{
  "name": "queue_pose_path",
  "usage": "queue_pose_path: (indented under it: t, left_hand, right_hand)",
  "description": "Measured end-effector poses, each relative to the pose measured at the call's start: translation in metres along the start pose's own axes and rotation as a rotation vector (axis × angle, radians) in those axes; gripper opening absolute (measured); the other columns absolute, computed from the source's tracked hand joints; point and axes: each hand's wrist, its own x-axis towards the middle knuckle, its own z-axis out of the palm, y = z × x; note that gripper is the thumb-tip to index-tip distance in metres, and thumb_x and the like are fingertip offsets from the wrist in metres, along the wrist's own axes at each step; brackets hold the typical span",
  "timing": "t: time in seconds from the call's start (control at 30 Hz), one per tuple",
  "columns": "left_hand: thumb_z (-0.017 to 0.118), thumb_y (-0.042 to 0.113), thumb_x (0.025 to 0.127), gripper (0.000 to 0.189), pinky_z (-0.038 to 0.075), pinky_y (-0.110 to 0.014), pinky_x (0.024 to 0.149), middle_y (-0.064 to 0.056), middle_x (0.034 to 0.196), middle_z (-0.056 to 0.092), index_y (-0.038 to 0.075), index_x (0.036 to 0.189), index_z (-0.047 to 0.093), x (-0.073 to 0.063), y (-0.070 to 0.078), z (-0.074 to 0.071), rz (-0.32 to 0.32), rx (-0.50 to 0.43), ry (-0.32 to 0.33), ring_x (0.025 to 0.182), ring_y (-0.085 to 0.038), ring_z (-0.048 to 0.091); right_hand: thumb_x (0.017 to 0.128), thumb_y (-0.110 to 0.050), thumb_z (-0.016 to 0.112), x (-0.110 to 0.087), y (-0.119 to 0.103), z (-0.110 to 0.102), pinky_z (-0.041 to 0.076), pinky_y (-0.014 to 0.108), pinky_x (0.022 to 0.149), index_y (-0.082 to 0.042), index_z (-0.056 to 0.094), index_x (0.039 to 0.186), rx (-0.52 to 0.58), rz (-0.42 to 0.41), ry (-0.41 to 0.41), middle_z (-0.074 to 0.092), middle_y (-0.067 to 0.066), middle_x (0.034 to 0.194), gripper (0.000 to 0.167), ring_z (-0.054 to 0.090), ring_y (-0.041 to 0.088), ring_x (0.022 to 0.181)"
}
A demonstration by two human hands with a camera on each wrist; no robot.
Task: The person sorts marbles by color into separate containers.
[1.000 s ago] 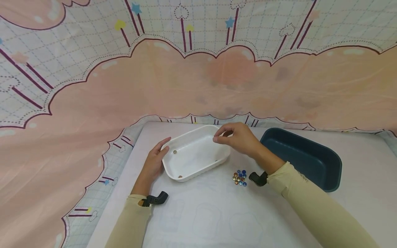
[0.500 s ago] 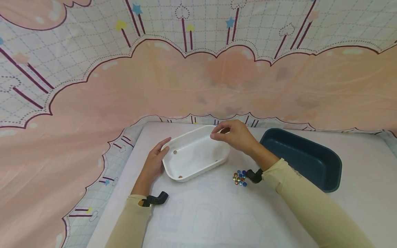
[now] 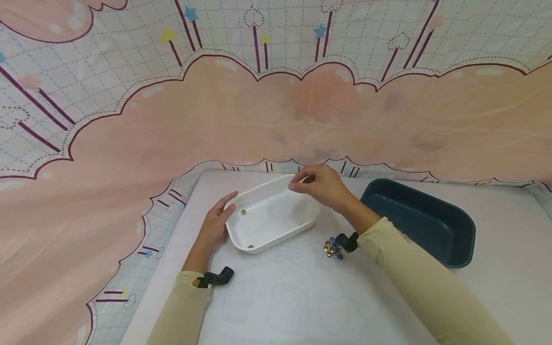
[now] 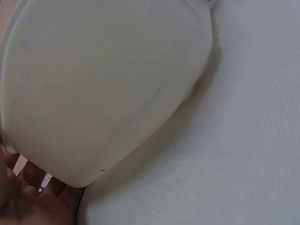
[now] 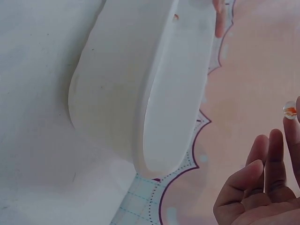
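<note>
At the left end of a white tray [image 3: 276, 211], my left hand [image 3: 213, 224] grips the wall, thumb over the rim and fingers outside. In the left wrist view those fingers lie against the tray's outer wall [image 4: 103, 84]. Above the tray's far right corner is my right hand [image 3: 325, 188], its thumb and fingertips pinching a clear marble [image 5: 290, 110] with an orange swirl. The head view hides that marble behind the fingers. A dull marble [image 3: 243, 212] and an orange marble [image 3: 250, 246] lie inside the tray, with a small dark spot near its right wall.
A pile of blue and amber marbles [image 3: 332, 249] lies on the white table [image 3: 276, 297], partly behind the right wrist's black camera [image 3: 347, 242]. To the right stands a dark blue bin [image 3: 431, 225], partly covered by the right forearm. A patterned curtain [image 3: 276, 120] hangs behind.
My right hand has drifted left and slightly up over the tray, still pinching. Its wrist camera now overlaps the marble pile. Left hand and tray stay put.
</note>
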Motion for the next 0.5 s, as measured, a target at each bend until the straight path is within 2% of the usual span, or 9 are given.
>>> queue_pose_path:
  t: [0.5]
  left_hand:
    - [0.053,0.027,0.108,0.047,0.044,-0.03,0.115,0.005,0.163,0.04,0.025,0.154,0.046,-0.0008,0.0021,0.0007,0.008,0.004,0.0,0.149,-0.019,0.042]
  right_hand:
    - [0.09,-0.036,0.079,0.0045,0.0012,0.0045,0.055,0.035,0.078,-0.02,0.078,0.102,-0.011,0.01,-0.005,0.07,0.001,0.106,0.02,0.062,0.024,0.101]
